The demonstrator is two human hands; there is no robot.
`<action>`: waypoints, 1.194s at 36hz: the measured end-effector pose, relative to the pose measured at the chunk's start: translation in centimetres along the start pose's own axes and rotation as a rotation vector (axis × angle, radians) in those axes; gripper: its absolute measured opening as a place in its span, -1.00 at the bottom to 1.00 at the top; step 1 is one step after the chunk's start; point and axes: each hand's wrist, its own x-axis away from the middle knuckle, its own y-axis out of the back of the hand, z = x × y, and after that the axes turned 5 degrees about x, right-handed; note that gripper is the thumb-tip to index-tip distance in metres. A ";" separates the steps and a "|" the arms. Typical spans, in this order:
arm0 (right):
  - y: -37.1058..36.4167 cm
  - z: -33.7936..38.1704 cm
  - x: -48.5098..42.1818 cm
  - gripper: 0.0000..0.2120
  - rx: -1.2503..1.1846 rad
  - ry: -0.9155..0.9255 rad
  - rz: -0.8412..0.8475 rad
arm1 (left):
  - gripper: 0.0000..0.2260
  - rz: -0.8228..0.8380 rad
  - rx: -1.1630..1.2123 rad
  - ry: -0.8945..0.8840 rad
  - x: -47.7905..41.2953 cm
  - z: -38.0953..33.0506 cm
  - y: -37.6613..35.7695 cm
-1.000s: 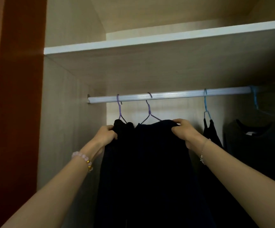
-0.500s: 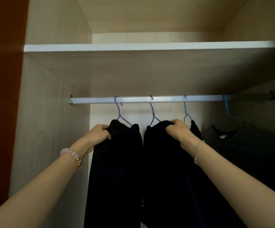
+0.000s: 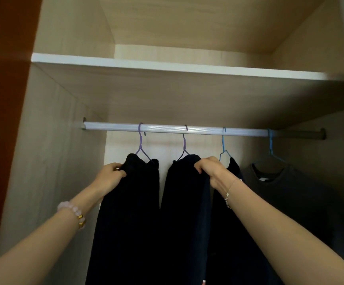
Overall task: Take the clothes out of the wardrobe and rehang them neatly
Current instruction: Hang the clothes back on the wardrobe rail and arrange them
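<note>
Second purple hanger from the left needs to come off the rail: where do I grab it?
Grip the second purple hanger at its bare neck, just above the dark garment, coming from the front. The hook sits over the rail, so lift up to clear it. The right hand only pinches cloth.

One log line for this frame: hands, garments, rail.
left hand: gripping leftmost dark garment | right hand: gripping second dark garment | rail: four hangers on | gap between the two garments

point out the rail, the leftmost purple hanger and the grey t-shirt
rail [image 3: 109, 126]: head view, bare stretch near its left end
leftmost purple hanger [image 3: 140, 140]: head view, on its neck below the hook
grey t-shirt [image 3: 290, 192]: head view, on the chest below the collar
</note>
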 end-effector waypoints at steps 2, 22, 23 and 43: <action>0.0 0.7 -0.5 -0.83 0.030 0.024 -0.006 | -0.71 -0.013 -0.020 -0.016 -0.1 0.1 0.0; -0.7 -5.4 0.7 -0.82 -0.041 -0.025 0.074 | -0.71 -0.147 0.013 -0.166 1.1 2.6 0.1; -0.5 -6.4 1.5 -0.82 -0.051 -0.028 0.087 | -0.70 -0.151 0.016 -0.172 1.2 2.7 -0.1; 7.2 -12.8 20.3 -0.42 -0.012 -0.201 0.591 | -0.73 -0.045 0.062 -0.180 3.9 3.1 -0.6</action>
